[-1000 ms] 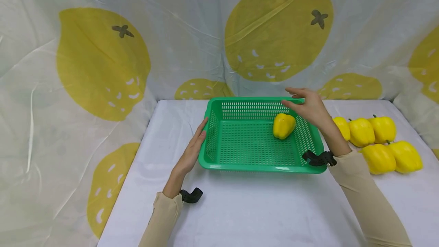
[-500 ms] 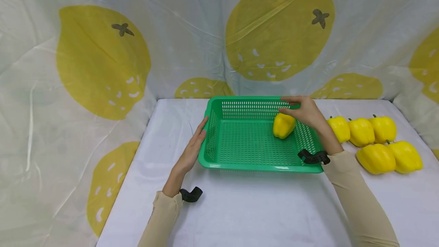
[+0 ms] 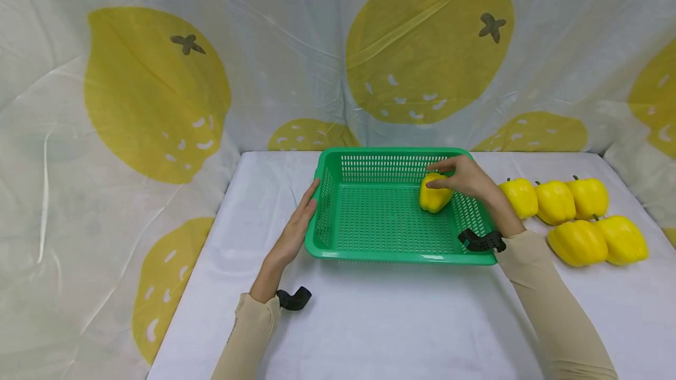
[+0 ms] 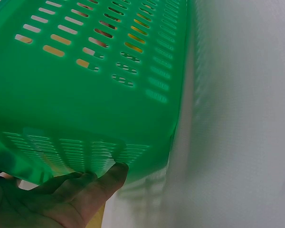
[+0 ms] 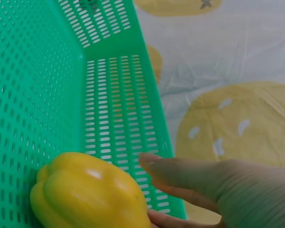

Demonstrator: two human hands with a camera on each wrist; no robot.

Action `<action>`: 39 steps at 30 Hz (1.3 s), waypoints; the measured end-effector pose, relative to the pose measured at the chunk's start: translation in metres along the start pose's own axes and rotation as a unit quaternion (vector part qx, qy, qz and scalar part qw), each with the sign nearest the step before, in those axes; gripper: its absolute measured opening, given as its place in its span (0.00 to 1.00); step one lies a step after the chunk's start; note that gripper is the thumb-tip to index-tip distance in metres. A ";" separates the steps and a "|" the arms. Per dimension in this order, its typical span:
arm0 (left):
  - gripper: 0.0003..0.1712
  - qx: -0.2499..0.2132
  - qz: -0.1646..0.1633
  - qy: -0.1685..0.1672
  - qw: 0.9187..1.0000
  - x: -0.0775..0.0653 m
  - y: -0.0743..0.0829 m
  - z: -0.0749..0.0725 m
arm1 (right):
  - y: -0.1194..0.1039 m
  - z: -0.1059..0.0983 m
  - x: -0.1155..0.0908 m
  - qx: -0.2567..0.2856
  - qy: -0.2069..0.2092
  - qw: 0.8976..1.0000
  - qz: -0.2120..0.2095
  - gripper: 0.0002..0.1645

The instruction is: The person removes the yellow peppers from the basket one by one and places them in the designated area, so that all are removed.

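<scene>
A green plastic basket [image 3: 391, 258] with slotted walls stands on the table. Inside, toward its right end, sits a yellow bell pepper [image 3: 434, 199]. My right hand [image 3: 467, 179] reaches over the basket's right side, its thumb overlapping the pepper and its fingers extended above it. In the right wrist view, a gap shows between the upper finger [image 5: 178, 170] and the pepper [image 5: 90, 194], while a lower fingertip is right at the pepper's side. My left hand [image 3: 294, 233] rests with straight fingers against the basket's left side; the left wrist view shows its fingertips on the slotted green wall [image 4: 85, 114].
Several more yellow bell peppers [image 3: 578, 243] lie on the white-covered table [image 3: 391, 321] right of the basket, close to my right forearm. A lemon-print curtain [image 3: 296, 63] hangs behind the table and along its sides.
My right hand has moved left and down from above the basket's right end to the pepper inside. The left hand, basket and peppers have stayed in place.
</scene>
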State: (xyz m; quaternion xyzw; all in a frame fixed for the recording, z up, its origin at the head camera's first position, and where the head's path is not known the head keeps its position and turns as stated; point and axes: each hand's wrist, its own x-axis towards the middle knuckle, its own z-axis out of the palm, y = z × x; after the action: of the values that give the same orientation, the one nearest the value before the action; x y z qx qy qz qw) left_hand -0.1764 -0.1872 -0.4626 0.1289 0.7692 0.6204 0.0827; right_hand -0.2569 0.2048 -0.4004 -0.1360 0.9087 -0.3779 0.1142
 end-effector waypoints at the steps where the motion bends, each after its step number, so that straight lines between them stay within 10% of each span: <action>1: 0.31 0.000 0.000 0.000 1.000 0.000 0.000 0.000 | 0.000 0.001 0.000 -0.001 -0.002 1.000 0.000 0.28; 39: 0.31 -0.001 0.002 0.000 1.000 0.000 -0.001 0.000 | -0.003 0.014 0.015 -0.053 -0.045 0.996 -0.048 0.26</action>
State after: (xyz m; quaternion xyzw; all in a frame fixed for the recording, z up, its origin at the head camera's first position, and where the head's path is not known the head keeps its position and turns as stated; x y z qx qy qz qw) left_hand -0.1768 -0.1872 -0.4640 0.1306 0.7686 0.6210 0.0812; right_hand -0.2664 0.1887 -0.4090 -0.2017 0.9138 -0.3278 0.1294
